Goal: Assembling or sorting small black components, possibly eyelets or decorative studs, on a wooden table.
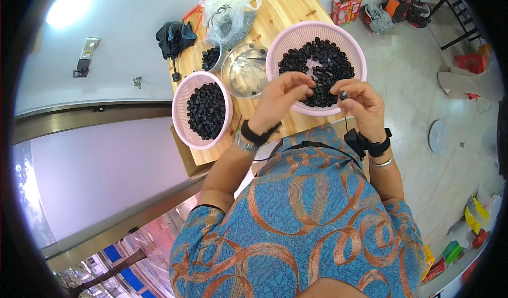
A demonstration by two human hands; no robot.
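My right hand (365,110) pinches a small round black plastic piece (344,95) between thumb and fingers, over the near right rim of the larger pink basket (272,65). Many loose black pieces (333,65) of the same kind lie in that basket. Above its near left rim is my left hand (283,98), thumb and fingers curled together; whatever is between them is too small to make out. To the left stands a smaller pink basket (177,110), heaped with black pieces (206,113).
On the wooden table (288,4) are a round clear tray (243,75), a tub (198,49) with black pieces, and a clear plastic bag (235,12). A folded umbrella (174,36) lies by the left edge. A red box (346,9) and bags (399,7) sit on the floor.
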